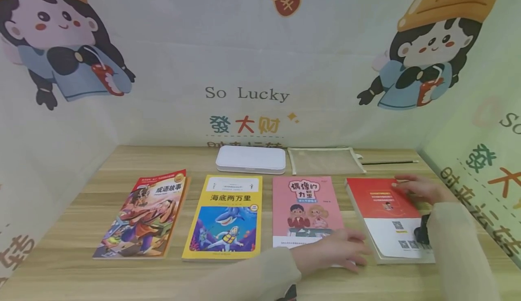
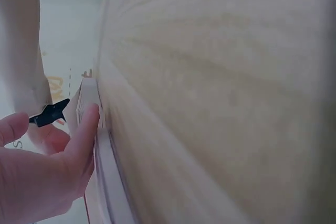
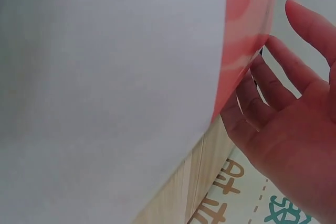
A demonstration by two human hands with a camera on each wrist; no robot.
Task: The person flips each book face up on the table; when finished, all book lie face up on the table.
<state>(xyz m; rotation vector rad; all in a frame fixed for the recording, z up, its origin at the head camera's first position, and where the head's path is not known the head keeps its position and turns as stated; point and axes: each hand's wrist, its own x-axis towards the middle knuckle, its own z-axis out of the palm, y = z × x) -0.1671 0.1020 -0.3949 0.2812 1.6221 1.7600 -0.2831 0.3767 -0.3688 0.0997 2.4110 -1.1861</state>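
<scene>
Four paperback books lie in a row on the wooden table. Farthest right is a red-and-white book (image 1: 384,233), its printed side with small square codes facing up. My right hand (image 1: 427,189) is at its upper right edge; in the right wrist view the extended fingers (image 3: 281,59) meet the book's red edge. Over the lower right of the pink book (image 1: 303,201) reaches my left hand (image 1: 335,249), fingers pointing at the red-and-white book. The left wrist view puts a left fingertip (image 2: 92,115) against the side of a book (image 2: 89,85).
Left of the pink book lie a yellow book (image 1: 229,201) with a shark and diver, and a colourful storybook (image 1: 142,224). Behind them are a white case (image 1: 250,158), a mesh pouch (image 1: 323,160) and a thin dark rod (image 1: 388,162). Printed cloth (image 1: 252,56) walls the table.
</scene>
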